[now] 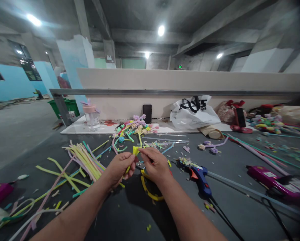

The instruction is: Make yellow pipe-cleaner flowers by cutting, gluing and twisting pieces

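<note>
My left hand [122,167] is closed round a bright yellow pipe-cleaner piece [135,150], whose bunched, flared top stands up above the fingers. My right hand [155,164] pinches at the right side of that top with thumb and index finger. Beneath the right palm shows a cutting tool with curved yellow handles [150,194]; whether the other fingers hold it is hidden. Left of my hands lies a loose bundle of yellow and lilac pipe cleaners [86,160]. Finished-looking pastel pipe-cleaner flowers [138,122] are heaped just beyond my hands.
A blue glue gun [201,182] with a trailing cord lies on the right, near a purple device [275,182]. At the back stand a lidded clear cup [91,118], a black phone [147,113] and a white bag [192,113]. Scraps dot the dark tabletop [125,217].
</note>
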### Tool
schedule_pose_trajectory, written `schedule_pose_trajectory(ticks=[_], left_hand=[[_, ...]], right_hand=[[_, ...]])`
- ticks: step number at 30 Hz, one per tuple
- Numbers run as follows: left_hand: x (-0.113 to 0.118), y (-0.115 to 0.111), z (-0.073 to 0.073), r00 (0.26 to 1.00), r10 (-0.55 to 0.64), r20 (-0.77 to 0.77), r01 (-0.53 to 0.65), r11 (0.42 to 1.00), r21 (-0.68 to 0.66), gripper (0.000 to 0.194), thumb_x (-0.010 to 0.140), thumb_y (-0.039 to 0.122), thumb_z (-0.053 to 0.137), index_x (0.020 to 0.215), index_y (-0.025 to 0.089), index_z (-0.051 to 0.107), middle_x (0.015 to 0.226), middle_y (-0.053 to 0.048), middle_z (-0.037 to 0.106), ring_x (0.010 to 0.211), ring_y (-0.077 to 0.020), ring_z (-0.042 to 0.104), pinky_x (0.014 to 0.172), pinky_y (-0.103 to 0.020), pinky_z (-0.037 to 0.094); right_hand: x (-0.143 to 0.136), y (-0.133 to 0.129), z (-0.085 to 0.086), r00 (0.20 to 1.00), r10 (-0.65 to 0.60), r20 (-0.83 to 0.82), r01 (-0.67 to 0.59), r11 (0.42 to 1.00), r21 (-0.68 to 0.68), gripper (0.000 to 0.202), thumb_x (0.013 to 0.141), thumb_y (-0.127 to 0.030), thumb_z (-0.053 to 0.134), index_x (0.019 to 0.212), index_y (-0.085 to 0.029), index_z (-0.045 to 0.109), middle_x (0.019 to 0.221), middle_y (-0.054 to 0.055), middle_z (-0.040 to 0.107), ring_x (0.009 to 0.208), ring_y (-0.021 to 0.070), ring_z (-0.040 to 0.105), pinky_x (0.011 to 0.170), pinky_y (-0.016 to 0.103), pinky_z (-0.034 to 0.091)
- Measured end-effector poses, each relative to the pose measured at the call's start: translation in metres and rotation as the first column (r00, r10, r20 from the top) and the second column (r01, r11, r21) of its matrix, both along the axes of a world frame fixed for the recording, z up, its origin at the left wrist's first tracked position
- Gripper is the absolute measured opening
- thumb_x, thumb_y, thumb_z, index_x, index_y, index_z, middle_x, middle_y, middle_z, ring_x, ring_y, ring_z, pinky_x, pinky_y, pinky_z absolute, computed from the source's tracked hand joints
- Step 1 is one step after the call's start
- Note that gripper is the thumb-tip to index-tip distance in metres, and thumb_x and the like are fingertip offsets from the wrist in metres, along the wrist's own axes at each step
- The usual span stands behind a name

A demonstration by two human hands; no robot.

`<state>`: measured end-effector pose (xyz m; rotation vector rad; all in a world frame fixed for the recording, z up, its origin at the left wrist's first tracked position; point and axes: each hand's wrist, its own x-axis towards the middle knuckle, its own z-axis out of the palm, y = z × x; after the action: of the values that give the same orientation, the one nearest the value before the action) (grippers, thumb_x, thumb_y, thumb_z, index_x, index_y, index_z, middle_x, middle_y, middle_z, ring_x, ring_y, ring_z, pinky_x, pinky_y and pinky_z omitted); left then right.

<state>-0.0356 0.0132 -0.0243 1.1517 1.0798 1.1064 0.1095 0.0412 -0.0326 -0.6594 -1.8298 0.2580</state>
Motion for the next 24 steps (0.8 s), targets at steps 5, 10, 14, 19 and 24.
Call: schedule_pose_trajectory(ticks=[5, 10, 14, 19, 24], left_hand=[[-0.0006, 0.0021, -0.0022, 0.998, 0.017, -0.059, -0.016, 1.000, 0.016, 0.029, 0.072, 0.044, 0.053, 0.068, 0.015, 0.052, 0.045, 0.007, 0.046, 0.031, -0.0033, 0.040, 0.027, -0.012, 0.025], [-0.0007, 0.0023, -0.0024, 0.993, 0.025, -0.114, -0.022, 0.999, 0.034, 0.030, 0.072, 0.045, 0.052, 0.069, 0.015, 0.052, 0.045, 0.008, 0.047, 0.031, -0.0039, 0.041, 0.027, -0.012, 0.026], [-0.0002, 0.0026, -0.0028, 0.989, 0.034, -0.146, -0.028, 0.999, 0.047, 0.030, 0.072, 0.045, 0.051, 0.068, 0.015, 0.052, 0.044, 0.008, 0.046, 0.030, -0.0042, 0.041, 0.027, -0.013, 0.026], [-0.0007, 0.0045, -0.0056, 0.977, 0.062, -0.204, -0.050, 0.996, 0.068, 0.028, 0.073, 0.044, 0.050, 0.067, 0.016, 0.053, 0.045, 0.008, 0.046, 0.030, -0.0044, 0.041, 0.027, -0.013, 0.027], [0.0011, 0.0036, -0.0055, 0.958, 0.101, -0.267, -0.076, 0.992, 0.101, 0.028, 0.072, 0.043, 0.050, 0.066, 0.016, 0.053, 0.043, 0.008, 0.046, 0.030, -0.0048, 0.041, 0.027, -0.013, 0.027]], right_hand=[[-0.0004, -0.0006, 0.0021, 1.000, -0.005, -0.014, 0.005, 0.999, -0.040, 0.022, 0.079, -0.013, 0.050, 0.091, -0.021, 0.067, 0.083, 0.008, 0.068, 0.079, 0.0182, 0.062, 0.072, 0.032, 0.048], [-0.0002, -0.0006, 0.0036, 0.999, -0.037, -0.034, 0.034, 0.995, -0.096, 0.020, 0.078, -0.014, 0.051, 0.086, -0.021, 0.068, 0.081, 0.008, 0.069, 0.077, 0.0181, 0.062, 0.071, 0.031, 0.047], [-0.0008, -0.0004, 0.0051, 0.996, -0.064, -0.063, 0.052, 0.982, -0.183, 0.018, 0.076, -0.017, 0.053, 0.082, -0.023, 0.069, 0.078, 0.005, 0.069, 0.074, 0.0181, 0.061, 0.070, 0.031, 0.047], [-0.0015, -0.0004, 0.0065, 0.990, -0.088, -0.114, 0.050, 0.951, -0.304, 0.015, 0.073, -0.020, 0.055, 0.077, -0.022, 0.070, 0.077, 0.005, 0.068, 0.074, 0.0187, 0.061, 0.070, 0.031, 0.046], [-0.0034, 0.0005, 0.0036, 0.980, -0.116, -0.159, 0.041, 0.910, -0.414, 0.014, 0.072, -0.023, 0.056, 0.077, -0.021, 0.069, 0.073, 0.002, 0.067, 0.068, 0.0177, 0.059, 0.061, 0.028, 0.045]])
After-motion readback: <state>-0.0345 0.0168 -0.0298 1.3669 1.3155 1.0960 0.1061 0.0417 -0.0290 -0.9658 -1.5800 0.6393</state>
